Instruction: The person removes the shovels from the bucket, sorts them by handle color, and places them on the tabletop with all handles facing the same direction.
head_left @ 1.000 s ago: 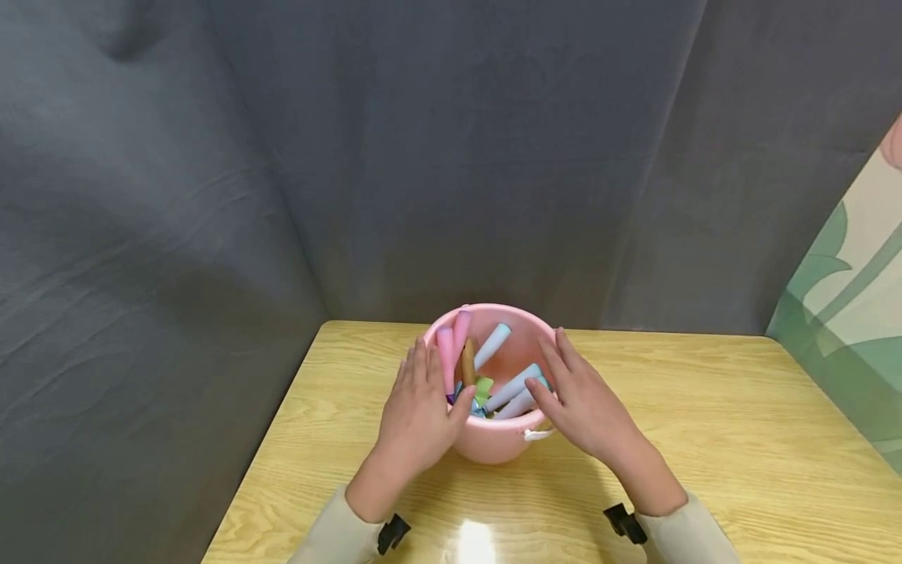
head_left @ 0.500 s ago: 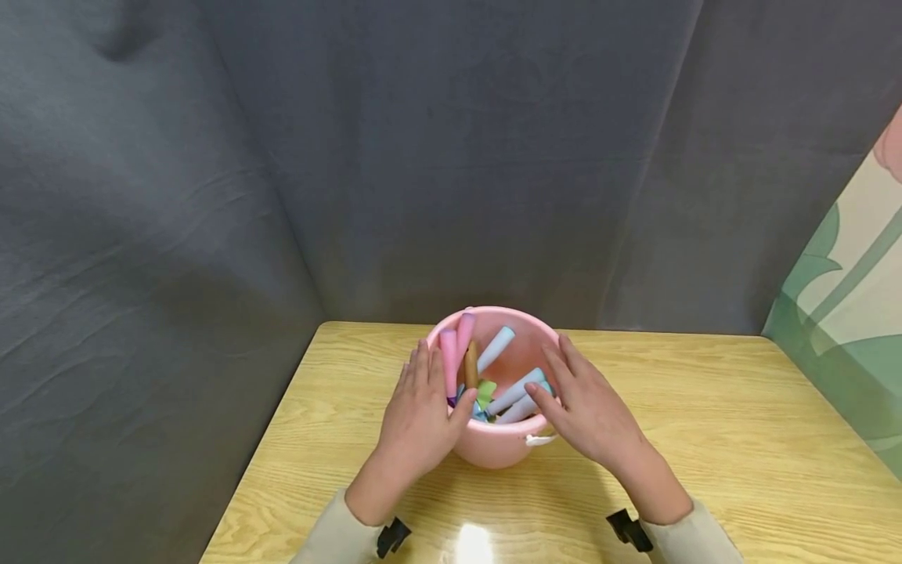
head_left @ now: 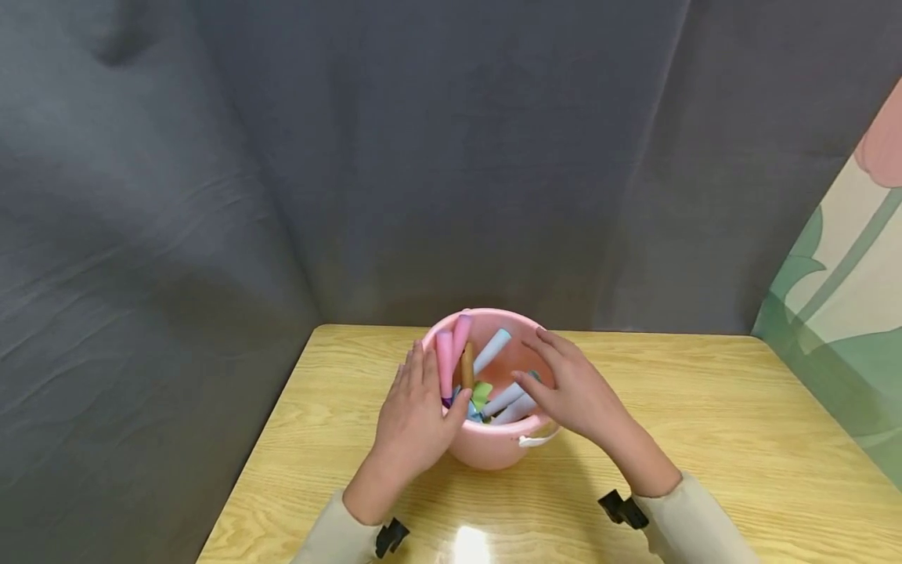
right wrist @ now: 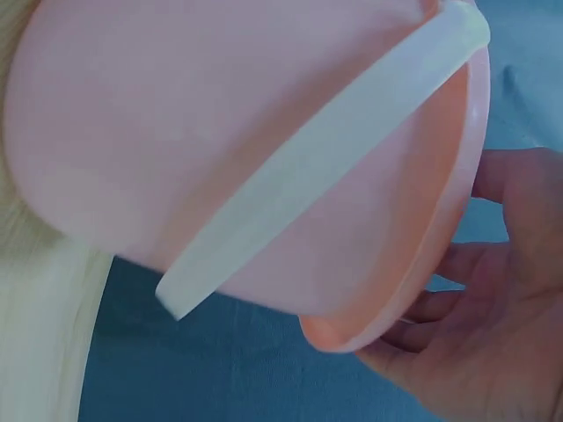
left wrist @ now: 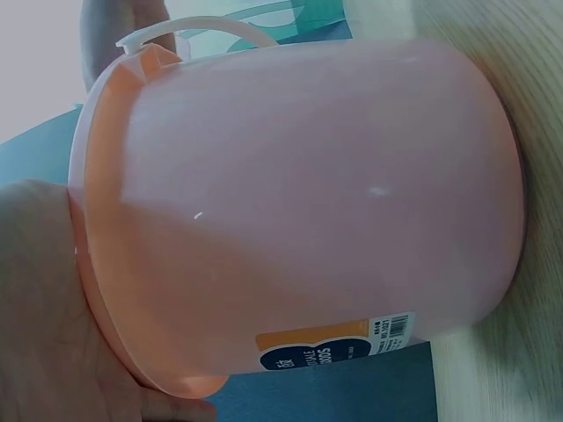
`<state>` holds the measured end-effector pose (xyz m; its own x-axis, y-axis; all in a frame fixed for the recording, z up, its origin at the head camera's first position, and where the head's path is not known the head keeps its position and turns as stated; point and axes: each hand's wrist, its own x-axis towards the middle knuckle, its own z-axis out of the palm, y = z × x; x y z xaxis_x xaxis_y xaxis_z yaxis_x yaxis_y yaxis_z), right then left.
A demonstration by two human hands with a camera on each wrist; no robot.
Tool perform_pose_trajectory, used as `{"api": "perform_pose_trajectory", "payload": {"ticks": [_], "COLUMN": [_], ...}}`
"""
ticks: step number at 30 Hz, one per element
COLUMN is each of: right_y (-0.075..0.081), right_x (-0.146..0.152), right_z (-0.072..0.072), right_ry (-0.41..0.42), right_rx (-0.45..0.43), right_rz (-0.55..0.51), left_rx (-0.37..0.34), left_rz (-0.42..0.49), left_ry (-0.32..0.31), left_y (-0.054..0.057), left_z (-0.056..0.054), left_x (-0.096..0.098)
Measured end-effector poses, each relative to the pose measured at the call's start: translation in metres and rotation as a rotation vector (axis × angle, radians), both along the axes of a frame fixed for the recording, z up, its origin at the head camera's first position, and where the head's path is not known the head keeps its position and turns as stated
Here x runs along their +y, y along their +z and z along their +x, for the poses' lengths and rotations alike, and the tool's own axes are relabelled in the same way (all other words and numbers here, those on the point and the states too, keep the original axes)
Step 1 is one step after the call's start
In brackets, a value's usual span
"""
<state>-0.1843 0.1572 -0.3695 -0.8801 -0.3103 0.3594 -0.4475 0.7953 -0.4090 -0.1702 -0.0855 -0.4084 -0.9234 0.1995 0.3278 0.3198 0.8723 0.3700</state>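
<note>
A pink bucket stands upright on the wooden table. My left hand rests along its left rim, fingers straight; in the left wrist view the palm lies against that rim. Over the right rim reaches my right hand, its fingers loosely bent above the opening and gripping nothing visible. The right wrist view has its fingers partly hidden behind the rim. Inside the bucket are pink tube-shaped pieces, a brown stick-like piece, pale blue tube-shaped pieces and a green piece. Their lower ends are hidden.
The bucket's white carrying handle hangs down on its right side. Dark grey cloth hangs behind and left of the table. A wall with a painted flower and leaves stands at the right. A label is stuck on the bucket.
My right hand has moved left and inward, its fingers further over the bucket's opening. The left hand stays at the left rim. The view has shifted slightly.
</note>
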Motion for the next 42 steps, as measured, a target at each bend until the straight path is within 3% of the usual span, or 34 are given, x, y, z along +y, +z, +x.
{"api": "perform_pose_trajectory", "payload": {"ticks": [8, 17, 21, 27, 35, 42], "right_y": [0.009, 0.018, 0.020, 0.021, 0.018, 0.019], "right_x": [-0.012, -0.025, -0.031, -0.040, -0.049, -0.057], "right_z": [-0.016, -0.032, -0.040, -0.051, -0.057, -0.060], "right_ry": [0.029, 0.056, 0.047, 0.013, -0.024, 0.029], "right_rx": [-0.001, -0.053, -0.127, -0.313, -0.484, -0.584], "right_rz": [-0.118, -0.176, -0.231, -0.318, -0.481, -0.542], "left_rx": [-0.003, 0.014, 0.015, -0.011, 0.013, 0.009], "left_rz": [0.002, -0.017, -0.015, -0.010, -0.005, 0.005], "left_ry": [-0.001, 0.004, 0.003, 0.010, 0.014, 0.022], "left_y": [0.000, 0.001, 0.002, 0.003, 0.002, 0.002], "left_z": [-0.001, -0.003, -0.003, -0.003, -0.004, -0.005], "left_x": [0.001, 0.002, 0.002, 0.002, 0.002, 0.002]}}
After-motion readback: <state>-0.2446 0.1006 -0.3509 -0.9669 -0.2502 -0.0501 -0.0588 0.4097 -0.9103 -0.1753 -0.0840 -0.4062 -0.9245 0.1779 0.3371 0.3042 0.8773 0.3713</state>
